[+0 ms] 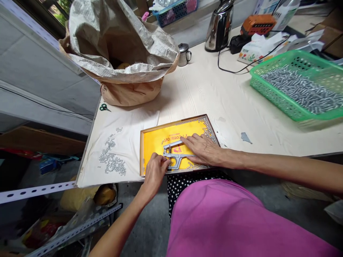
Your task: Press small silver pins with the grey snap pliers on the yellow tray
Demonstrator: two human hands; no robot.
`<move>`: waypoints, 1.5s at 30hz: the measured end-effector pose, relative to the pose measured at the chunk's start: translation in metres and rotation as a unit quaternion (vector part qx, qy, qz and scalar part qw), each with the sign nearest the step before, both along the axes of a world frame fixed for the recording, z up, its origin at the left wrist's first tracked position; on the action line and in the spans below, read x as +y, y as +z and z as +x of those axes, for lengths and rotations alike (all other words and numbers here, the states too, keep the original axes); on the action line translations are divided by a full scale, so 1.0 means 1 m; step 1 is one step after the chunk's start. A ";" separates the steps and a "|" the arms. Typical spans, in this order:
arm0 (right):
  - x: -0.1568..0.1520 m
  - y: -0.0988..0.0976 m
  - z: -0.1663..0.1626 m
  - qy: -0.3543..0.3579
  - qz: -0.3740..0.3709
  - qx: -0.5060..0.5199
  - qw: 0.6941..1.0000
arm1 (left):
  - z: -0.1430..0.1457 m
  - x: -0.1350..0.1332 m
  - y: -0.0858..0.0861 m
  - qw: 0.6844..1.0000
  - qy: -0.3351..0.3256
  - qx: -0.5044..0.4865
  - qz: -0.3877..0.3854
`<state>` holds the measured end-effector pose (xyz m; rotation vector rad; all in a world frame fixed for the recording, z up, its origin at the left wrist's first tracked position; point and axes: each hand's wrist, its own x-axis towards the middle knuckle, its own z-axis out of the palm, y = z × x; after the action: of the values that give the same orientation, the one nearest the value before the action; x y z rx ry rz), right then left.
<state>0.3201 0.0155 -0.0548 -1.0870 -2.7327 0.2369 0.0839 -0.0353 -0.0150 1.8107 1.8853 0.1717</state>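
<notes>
A shallow wooden-rimmed tray (141, 150) with a yellow bottom lies at the table's near edge. In it rests a grey metal hand tool (174, 152) and several small metal pins along the right and front rims. My left hand (157, 173) has its fingers curled at the tool's left end, pinched on something too small to name. My right hand (202, 148) lies flat across the tool's right handle, fingers stretched out and pressing down.
A pile of small metal pins (112, 160) lies on white cloth left of the tray. A large woven sack (120, 50) stands behind it, with green scissors (104, 107) beside it. A green basket (297, 85) of metal pins sits right. A kettle (219, 25) and a small cup (184, 54) stand at the back.
</notes>
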 end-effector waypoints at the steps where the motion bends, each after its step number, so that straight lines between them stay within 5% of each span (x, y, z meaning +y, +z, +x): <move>1: -0.001 0.001 -0.001 0.006 0.007 0.001 1.000 | 0.004 -0.003 0.001 0.997 -0.025 0.018 0.066; 4: -0.001 0.011 -0.007 0.019 0.042 -0.006 0.999 | 0.020 0.000 -0.002 0.972 -0.132 0.047 0.187; 7: 0.002 0.021 -0.010 0.028 0.085 -0.009 0.996 | 0.032 0.014 -0.008 0.954 -0.200 0.070 0.213; 15: 0.004 0.014 -0.016 -0.037 0.130 -0.046 0.990 | 0.035 0.026 -0.012 0.948 -0.192 0.141 0.211; 22: 0.017 0.006 -0.019 0.077 0.095 -0.062 0.991 | 0.035 0.031 -0.008 0.960 -0.191 0.154 0.138; 28: 0.025 0.011 -0.012 0.059 0.097 -0.039 0.993 | 0.031 0.033 -0.011 0.960 -0.187 0.115 0.172; 35: 0.058 0.026 0.031 0.008 0.076 0.073 0.994 | 0.035 0.024 -0.009 0.898 -0.298 0.045 0.322; 41: 0.085 0.021 0.064 0.011 0.062 0.099 0.993 | 0.066 0.017 0.009 0.867 -0.370 0.038 0.332; 43: 0.088 0.020 0.072 0.015 0.059 0.108 0.992 | 0.064 0.016 0.011 0.875 -0.341 0.023 0.343; 45: 0.089 0.020 0.081 0.008 0.059 0.111 0.992 | 0.049 0.017 0.009 0.900 -0.241 0.015 0.362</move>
<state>0.4006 0.1041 -0.0351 -0.9458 -2.5249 0.1850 0.1330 -0.0186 -0.0056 2.7205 1.4053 0.7434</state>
